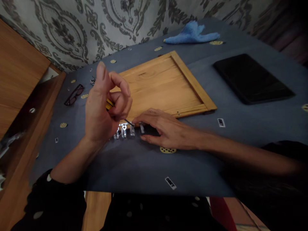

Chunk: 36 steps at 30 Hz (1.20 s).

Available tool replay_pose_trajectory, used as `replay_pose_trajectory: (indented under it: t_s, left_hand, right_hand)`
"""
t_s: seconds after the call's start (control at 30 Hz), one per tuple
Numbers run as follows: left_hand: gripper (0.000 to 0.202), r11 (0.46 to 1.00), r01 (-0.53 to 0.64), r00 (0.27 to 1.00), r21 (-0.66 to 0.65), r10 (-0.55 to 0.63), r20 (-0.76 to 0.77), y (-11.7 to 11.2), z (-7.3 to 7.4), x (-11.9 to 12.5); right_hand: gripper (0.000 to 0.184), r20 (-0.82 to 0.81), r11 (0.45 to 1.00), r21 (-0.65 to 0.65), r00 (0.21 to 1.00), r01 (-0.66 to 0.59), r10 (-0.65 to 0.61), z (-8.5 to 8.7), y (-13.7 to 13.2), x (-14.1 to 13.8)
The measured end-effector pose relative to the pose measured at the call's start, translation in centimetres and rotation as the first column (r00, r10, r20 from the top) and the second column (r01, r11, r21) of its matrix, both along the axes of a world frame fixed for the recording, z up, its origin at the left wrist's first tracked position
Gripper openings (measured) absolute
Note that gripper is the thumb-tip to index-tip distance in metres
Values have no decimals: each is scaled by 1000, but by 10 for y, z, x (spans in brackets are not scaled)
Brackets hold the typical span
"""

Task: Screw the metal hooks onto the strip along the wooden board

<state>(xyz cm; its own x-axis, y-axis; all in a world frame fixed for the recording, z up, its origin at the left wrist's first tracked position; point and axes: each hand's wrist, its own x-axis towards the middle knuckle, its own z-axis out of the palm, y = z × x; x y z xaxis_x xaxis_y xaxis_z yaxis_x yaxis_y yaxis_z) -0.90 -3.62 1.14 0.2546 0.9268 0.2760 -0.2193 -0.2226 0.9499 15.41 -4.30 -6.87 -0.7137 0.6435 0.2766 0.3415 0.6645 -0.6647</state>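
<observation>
My left hand (103,106) is raised above the grey table cover, fingers curled round a screwdriver (111,104) with a yellow and black handle; its thin tip points down to the right. My right hand (163,130) lies low on the cloth, fingertips pinched at the screwdriver's tip beside a row of small metal brackets (124,131). Both hands work at the near left corner of a wooden framed panel (163,86), which lies flat on the table.
A black tablet (252,78) lies at the right. A blue cloth (192,33) sits at the far edge. Dark glasses (74,94) rest at the left. A wooden cabinet (19,96) stands along the left side, and patterned wallpaper is behind.
</observation>
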Motion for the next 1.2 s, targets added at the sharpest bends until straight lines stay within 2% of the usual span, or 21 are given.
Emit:
replay_pose_trajectory:
  t_s: [0.23,0.4,0.5,0.57,0.63,0.7,0.77,0.9,1.2]
  left_hand:
    - [54,966,260,963,8,-259,-77,6,2,-9]
    - [57,941,335,934,48,-325,-148,5,1,-17]
    - [51,956,285,949,68,-271,-160,8,-1,-20]
    - [48,982,159,965,96,-134,-227,10,-2,-20]
    - [45,984,-3,963,176,51,-265,10,-3,-19]
    - [36,962,-97,969,254,149,-195,6,-5,-16]
    - [25,966,-114,987,231,137,-89,1,-5,-12]
    - [21,986,-17,998,164,7,63,-8,-3,-4]
    - [27,986,151,988,74,-154,30,-8,0,-9]
  right_hand:
    - [31,-26,1000,-19,1000,-6,6,0,0,1]
    - [31,-18,999,-31,1000,-11,11,-1,-1,1]
    - [32,-6,1000,-22,1000,-3,3,-1,0,0]
    - [33,-3,1000,-15,1000,3,-3,0,0,0]
    - [32,0,1000,-14,1000,0,0,1,0,0]
    - [31,3,1000,-13,1000,-4,4,1,0,0]
    - [32,6,1000,-11,1000,-2,2,1,0,0]
    - [34,0,1000,-15,1000,-13,13,0,0,0]
    - [33,-15,999,-36,1000,-11,11,2,-1,0]
